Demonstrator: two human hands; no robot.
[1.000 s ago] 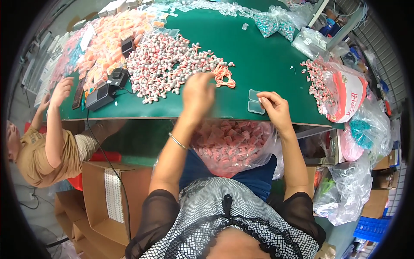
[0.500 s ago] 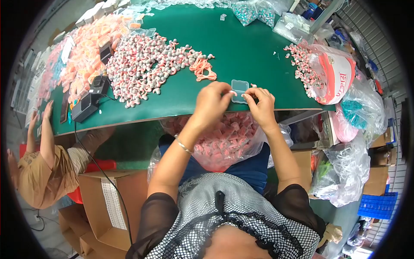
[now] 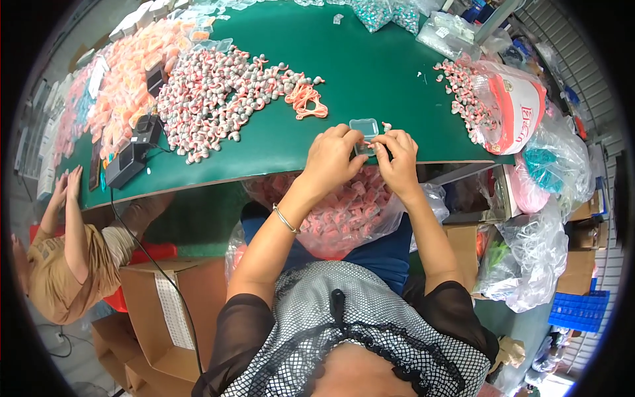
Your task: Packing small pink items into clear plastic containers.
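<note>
Both hands meet at the tabletop's [image 3: 397, 79] near edge: left hand [image 3: 333, 159] and right hand [image 3: 397, 159] pinch a small clear plastic case [image 3: 364, 130], its open lid at twelve o'clock from the fingers.

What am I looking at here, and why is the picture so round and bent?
A wide fisheye camera on a person's head looks down, so straight edges curve. The two bare arms from below are that person's own. The left hand and right hand meet at the near edge of a green table, both pinching a small clear plastic box. On the table lie a heap of small pink and grey pieces and an orange loop bundle. At far left sits another person.
</note>
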